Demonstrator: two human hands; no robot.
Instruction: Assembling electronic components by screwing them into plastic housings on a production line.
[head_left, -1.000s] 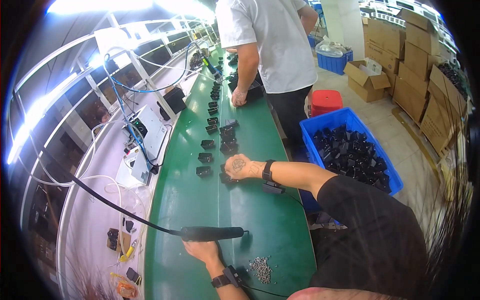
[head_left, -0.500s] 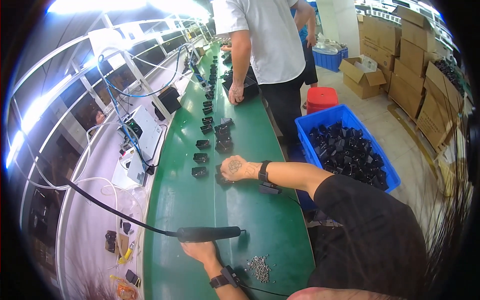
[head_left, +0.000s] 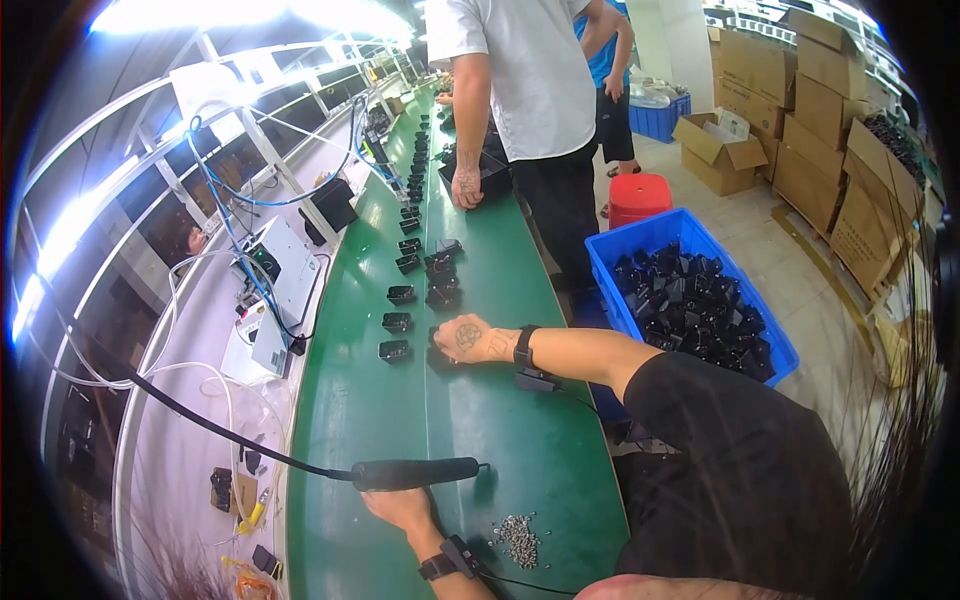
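My right hand (head_left: 466, 338) is closed and low over the green work surface (head_left: 360, 450). Its fingers curl around a black plastic housing (head_left: 436, 340), mostly hidden beneath them. Just beyond it stand other black housings (head_left: 443, 292) in a short cluster. Left of these, small open black housings (head_left: 395, 350) form a long row toward the far end. My left hand (head_left: 400, 508) lies under a black cylindrical power tool (head_left: 415, 472) with a cable and thin tip. The tool covers its fingers, so their grip cannot be made out. Small metal screws (head_left: 518, 540) lie piled to its right.
A blue crate (head_left: 775, 345) of black housings stands at the right, by a red stool (head_left: 640, 195). Cardboard boxes (head_left: 810, 170) are stacked behind. A person in a white shirt (head_left: 540, 80) works farther along. White equipment (head_left: 290, 262) with cables lines the left shelf.
The row of housings sits slightly nearer in the picture. My right hand has shifted a little left. A second person's legs show more beside the person in white. My left hand has barely moved.
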